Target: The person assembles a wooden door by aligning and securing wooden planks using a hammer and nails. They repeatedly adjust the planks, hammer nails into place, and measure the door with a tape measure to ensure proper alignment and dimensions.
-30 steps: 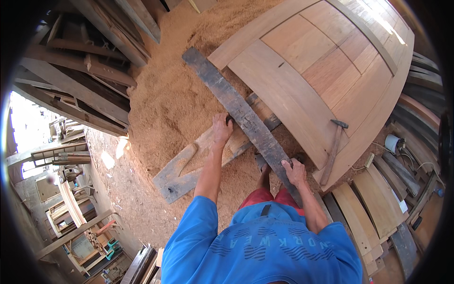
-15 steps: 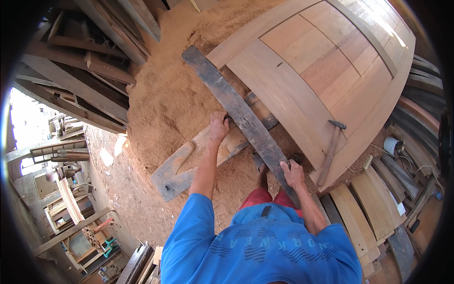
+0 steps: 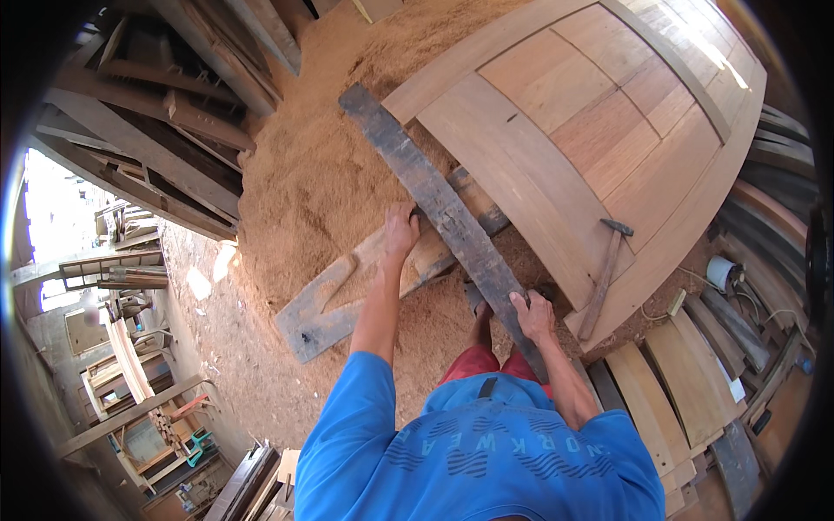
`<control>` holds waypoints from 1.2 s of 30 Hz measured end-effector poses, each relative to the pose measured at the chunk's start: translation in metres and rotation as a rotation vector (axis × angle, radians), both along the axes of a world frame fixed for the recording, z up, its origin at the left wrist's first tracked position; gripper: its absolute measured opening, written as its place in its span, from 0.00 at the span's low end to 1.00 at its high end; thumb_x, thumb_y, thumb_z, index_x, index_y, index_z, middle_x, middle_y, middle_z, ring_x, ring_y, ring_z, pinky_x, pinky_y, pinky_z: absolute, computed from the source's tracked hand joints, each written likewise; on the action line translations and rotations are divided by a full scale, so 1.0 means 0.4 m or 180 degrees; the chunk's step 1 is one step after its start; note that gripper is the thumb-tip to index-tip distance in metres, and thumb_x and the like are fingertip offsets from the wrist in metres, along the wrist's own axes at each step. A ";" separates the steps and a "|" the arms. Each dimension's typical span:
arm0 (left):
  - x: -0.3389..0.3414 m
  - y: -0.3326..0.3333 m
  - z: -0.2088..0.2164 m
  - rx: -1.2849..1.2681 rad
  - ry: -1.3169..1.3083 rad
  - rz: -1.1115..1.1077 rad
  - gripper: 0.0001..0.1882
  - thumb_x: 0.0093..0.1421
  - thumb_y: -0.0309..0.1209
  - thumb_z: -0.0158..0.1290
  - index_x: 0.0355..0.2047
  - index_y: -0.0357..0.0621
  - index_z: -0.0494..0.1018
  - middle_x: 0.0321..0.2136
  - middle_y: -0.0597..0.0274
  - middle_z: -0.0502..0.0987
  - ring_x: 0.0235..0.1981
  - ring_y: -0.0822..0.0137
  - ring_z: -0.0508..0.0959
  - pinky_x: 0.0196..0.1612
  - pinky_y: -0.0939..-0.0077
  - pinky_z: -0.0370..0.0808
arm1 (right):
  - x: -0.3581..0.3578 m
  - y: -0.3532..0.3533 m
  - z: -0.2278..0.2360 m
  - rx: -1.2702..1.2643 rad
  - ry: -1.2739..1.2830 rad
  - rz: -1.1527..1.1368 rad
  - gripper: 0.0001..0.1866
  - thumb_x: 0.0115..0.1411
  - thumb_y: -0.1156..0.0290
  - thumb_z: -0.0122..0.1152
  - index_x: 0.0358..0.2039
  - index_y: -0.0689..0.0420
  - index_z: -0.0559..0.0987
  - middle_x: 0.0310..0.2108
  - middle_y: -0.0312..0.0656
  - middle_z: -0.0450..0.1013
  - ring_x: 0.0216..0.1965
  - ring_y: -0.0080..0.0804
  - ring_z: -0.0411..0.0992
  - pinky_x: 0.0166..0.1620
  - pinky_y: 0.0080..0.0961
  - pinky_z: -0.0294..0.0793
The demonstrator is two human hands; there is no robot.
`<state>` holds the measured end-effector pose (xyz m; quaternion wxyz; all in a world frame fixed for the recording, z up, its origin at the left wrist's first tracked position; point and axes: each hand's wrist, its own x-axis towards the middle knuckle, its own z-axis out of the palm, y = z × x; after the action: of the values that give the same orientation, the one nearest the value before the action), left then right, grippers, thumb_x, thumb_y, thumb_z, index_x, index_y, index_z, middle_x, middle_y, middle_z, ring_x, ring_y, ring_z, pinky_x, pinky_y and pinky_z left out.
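the right hand (image 3: 537,317) is closed on a long dark plank (image 3: 445,210) near its lower end, thumb on the upper face and fingers by the far edge. the left hand (image 3: 401,229) is curled close against the plank's left edge, a small dark bit showing at its fingertips; whether it grips that bit or the plank, i cannot tell.

the plank slants from the upper left down toward the person's red shorts (image 3: 473,364), crossing over a pale, dark-marked board (image 3: 428,256) that runs the other way; whether the two touch is unclear. just right of the plank lies a large panelled wooden door (image 3: 591,122), with a hammer (image 3: 601,285) resting near its lower corner. sawdust (image 3: 300,187) is heaped beyond the left hand, and loose boards (image 3: 692,373) lie at lower right.
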<state>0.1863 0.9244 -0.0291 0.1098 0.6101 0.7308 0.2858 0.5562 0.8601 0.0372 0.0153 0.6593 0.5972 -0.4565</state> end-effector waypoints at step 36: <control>0.238 -0.007 0.027 -0.0869 0.0021 0.1474 0.41 0.63 0.44 0.49 0.66 0.28 0.48 0.67 0.34 0.52 0.68 0.39 0.51 0.69 0.48 0.47 | 0.290 0.079 0.086 0.1210 -0.1182 -0.0630 0.36 0.59 0.61 0.60 0.63 0.65 0.58 0.52 0.62 0.64 0.54 0.59 0.63 0.58 0.49 0.61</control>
<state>0.2813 0.9217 -0.0182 0.1203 0.4071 0.8830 0.2000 0.6721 0.8915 0.0716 -0.0442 0.7778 0.5919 -0.2070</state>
